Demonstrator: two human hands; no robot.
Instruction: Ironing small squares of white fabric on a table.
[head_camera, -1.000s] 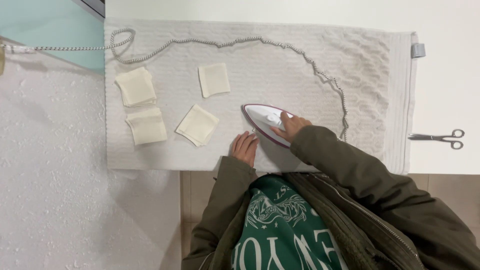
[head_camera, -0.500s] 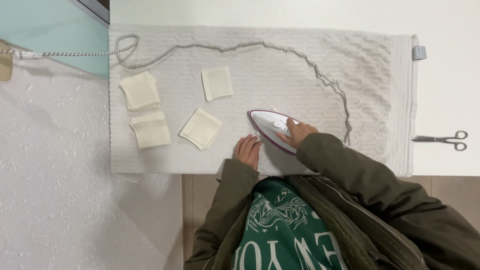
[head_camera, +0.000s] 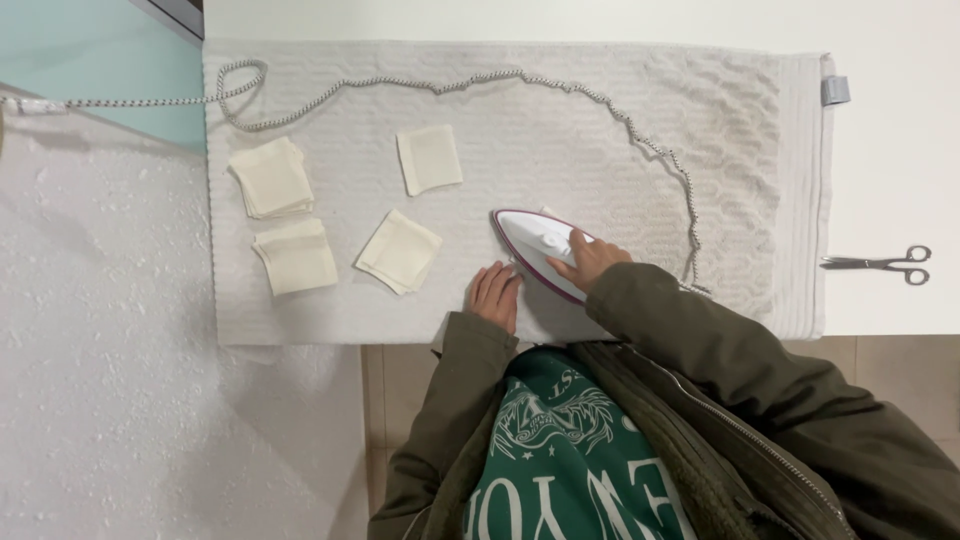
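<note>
My right hand (head_camera: 588, 262) grips the handle of a white iron with a dark red rim (head_camera: 535, 245), which lies flat on a pale textured towel (head_camera: 600, 130). Its tip points to the upper left. My left hand (head_camera: 494, 297) rests flat on the towel just left of and below the iron, fingers together and pointing up. Whatever lies under the iron is hidden. Several cream fabric squares lie to the left: one single square (head_camera: 429, 159), a folded one (head_camera: 398, 251), and two small stacks (head_camera: 271, 178) (head_camera: 296, 256).
The iron's braided cord (head_camera: 620, 115) loops across the towel to the far left. Metal scissors (head_camera: 880, 264) lie on the white table right of the towel. A white bumpy surface (head_camera: 100, 350) fills the left side.
The view has shifted slightly; the iron and my right hand have slid a little to the right and down along the towel. My left hand stays beside it.
</note>
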